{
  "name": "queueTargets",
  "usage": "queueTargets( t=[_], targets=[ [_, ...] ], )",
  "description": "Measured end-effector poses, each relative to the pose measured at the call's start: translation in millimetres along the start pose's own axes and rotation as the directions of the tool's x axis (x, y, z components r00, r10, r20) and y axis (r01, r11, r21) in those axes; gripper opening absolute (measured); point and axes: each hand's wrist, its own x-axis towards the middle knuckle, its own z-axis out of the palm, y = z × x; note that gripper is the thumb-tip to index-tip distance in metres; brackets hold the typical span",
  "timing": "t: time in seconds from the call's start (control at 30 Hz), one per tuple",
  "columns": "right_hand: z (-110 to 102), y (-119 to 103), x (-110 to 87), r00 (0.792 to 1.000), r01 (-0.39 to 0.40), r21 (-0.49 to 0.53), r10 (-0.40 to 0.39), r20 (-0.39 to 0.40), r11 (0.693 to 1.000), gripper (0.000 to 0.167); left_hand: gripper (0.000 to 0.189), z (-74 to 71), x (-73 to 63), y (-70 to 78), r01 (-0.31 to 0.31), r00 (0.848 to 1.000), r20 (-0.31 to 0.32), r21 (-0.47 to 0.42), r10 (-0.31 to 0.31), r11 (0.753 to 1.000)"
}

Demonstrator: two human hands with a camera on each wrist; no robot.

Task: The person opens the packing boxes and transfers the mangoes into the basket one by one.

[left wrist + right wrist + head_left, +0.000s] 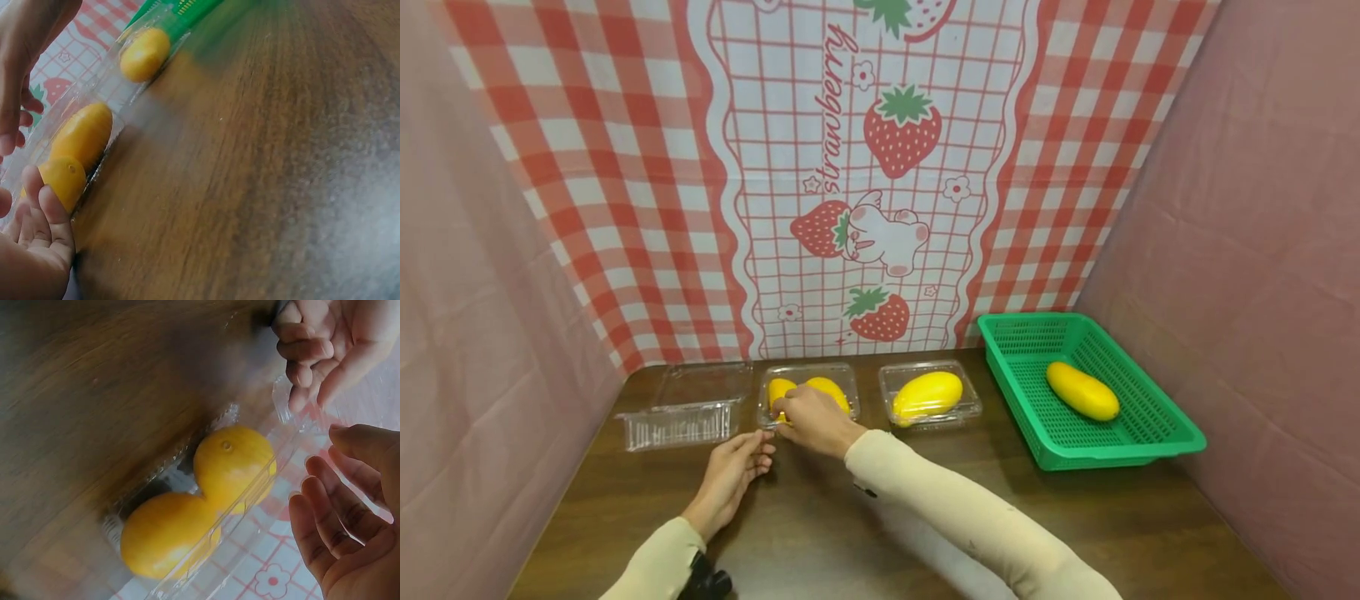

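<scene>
Two yellow mangoes (170, 534) lie side by side in a clear plastic box (808, 372), mid-left on the table. My right hand (816, 421) is over the front of this box, its fingers loosely bent and covering part of the mangoes in the head view. In the right wrist view its thumb and fingers stand apart with nothing between them. Low at the box's front left corner, my left hand (733, 475) has its fingers extended. The left wrist view shows those fingertips (50, 197) overlapping the nearer mango, the thumb apart from them.
Right of the middle, another clear box (973, 406) encloses one yellow mango (928, 396). An opened clear box (681, 425) with nothing in it lies at the left. A green basket (1052, 457) at the right holds a long yellow fruit (1082, 391). Behind stands a strawberry-print cloth (1060, 167).
</scene>
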Motion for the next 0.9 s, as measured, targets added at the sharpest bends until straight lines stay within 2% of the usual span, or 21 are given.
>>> queueTargets(
  t=[0.27,0.53,0.73,0.9],
  targets=[
    [9,-13,9.5,1.000,0.019,-0.044,-0.018,0.019,0.999,0.014,0.017,-1.2,3.4,-0.1,0.001,1.000,-0.012,-0.040,-0.001,0.999],
    [14,-17,10.6,1.000,-0.024,-0.076,0.023,-0.014,0.997,0.007,0.015,0.8,7.0,-2.0,-0.010,1.000,0.000,-0.057,0.010,0.998],
    [17,-18,14.8,0.999,-0.047,-0.168,0.045,-0.017,0.985,0.015,0.013,0.6,8.3,-2.7,-0.017,1.000,-0.007,-0.059,0.016,0.998],
    [19,-20,16.6,0.999,-0.036,-0.215,0.031,-0.024,0.976,0.006,0.013,1.2,8.4,-3.3,-0.012,1.000,-0.017,-0.046,0.011,0.999]
  ],
)
